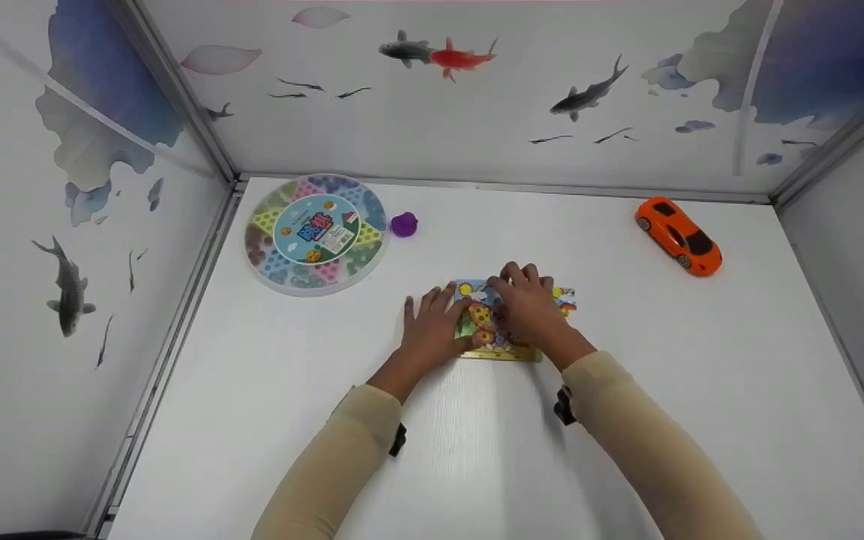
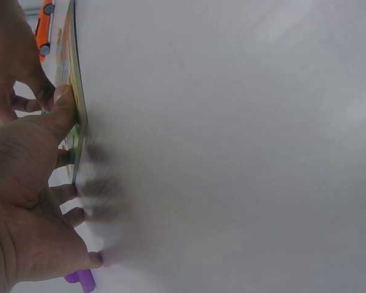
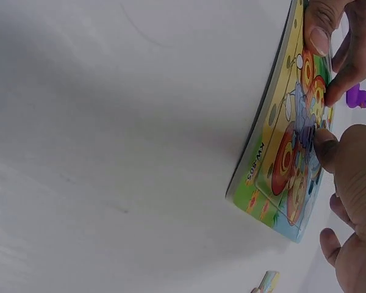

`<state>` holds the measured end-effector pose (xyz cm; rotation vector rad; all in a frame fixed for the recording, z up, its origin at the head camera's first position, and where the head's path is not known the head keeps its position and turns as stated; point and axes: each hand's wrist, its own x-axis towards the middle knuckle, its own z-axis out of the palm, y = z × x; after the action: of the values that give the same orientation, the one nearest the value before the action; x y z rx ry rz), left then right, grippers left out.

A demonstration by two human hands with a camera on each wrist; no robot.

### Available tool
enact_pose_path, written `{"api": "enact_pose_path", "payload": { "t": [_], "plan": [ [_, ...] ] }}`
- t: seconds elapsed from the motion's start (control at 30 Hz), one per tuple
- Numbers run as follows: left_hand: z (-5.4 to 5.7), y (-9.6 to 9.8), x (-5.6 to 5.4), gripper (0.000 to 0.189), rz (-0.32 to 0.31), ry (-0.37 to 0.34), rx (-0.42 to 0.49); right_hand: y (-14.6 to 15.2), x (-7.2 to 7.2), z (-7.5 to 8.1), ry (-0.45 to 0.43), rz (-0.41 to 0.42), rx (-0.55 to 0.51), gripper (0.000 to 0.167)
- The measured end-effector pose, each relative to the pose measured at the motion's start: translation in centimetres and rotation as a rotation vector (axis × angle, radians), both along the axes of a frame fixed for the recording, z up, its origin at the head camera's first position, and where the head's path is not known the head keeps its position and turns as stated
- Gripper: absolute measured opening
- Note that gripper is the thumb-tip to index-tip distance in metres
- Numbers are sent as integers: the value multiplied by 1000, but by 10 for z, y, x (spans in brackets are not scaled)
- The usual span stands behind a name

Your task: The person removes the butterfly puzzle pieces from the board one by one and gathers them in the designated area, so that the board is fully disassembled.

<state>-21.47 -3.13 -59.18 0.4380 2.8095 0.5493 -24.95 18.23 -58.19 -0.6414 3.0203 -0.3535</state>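
A jigsaw puzzle board (image 3: 256,174) with a bright cartoon picture lies flat on the white table. My left hand (image 1: 432,334) is at the board's left end, fingers spread. Its thumb (image 2: 64,104) presses on the near edge, and the outer fingers rest beside the board on the table. Over the middle of the picture is my right hand (image 1: 533,307), thumb and index finger pinching a small puzzle piece (image 3: 307,135) down at the surface. The piece is mostly hidden by these fingers. Another puzzle piece (image 1: 567,307) lies just past the board's right end.
A round game board (image 1: 263,259) in clear packaging lies at the back left, with a small purple toy duck (image 1: 404,224) next to it. At the back right stands an orange toy car (image 1: 678,235). Printed wall panels (image 1: 477,135) enclose the table on several sides.
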Motion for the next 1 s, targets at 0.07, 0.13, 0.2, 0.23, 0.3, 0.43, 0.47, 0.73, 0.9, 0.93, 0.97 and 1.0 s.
{"api": "enact_pose_path", "payload": {
  "t": [0.07,0.13,0.2,0.23,0.3,0.43,0.47,0.73,0.9,0.93,0.97,1.0],
  "plan": [
    [0,0,0,77,-1,0,-9,2,1,0,27,-2,2,44],
    [0,1,-1,77,-1,-1,-15,6,1,-1,56,-6,-1,43],
    [0,1,-1,77,1,0,-15,10,1,-2,80,-8,-2,41],
    [0,1,-1,77,3,0,-12,12,1,-2,89,-11,1,40],
    [0,1,-1,77,7,-6,-4,16,1,-2,96,-18,-1,38],
    [-1,1,-2,77,10,-18,10,25,3,0,82,-33,0,37],
    [0,1,-2,77,10,-20,15,28,3,0,77,-37,3,37],
    [-1,-1,-1,78,4,-38,66,55,5,-3,37,-77,6,38],
    [-5,-1,-3,83,-2,-73,49,74,5,-3,-6,-118,-33,36],
    [-6,-1,-3,83,-3,-71,46,79,5,-3,-20,-130,-48,36],
    [-6,-1,-3,83,-4,-71,41,83,5,-3,-35,-142,-65,36],
    [-6,-1,-3,82,-4,-63,43,88,5,-2,-50,-154,-84,37]
  ]
}}
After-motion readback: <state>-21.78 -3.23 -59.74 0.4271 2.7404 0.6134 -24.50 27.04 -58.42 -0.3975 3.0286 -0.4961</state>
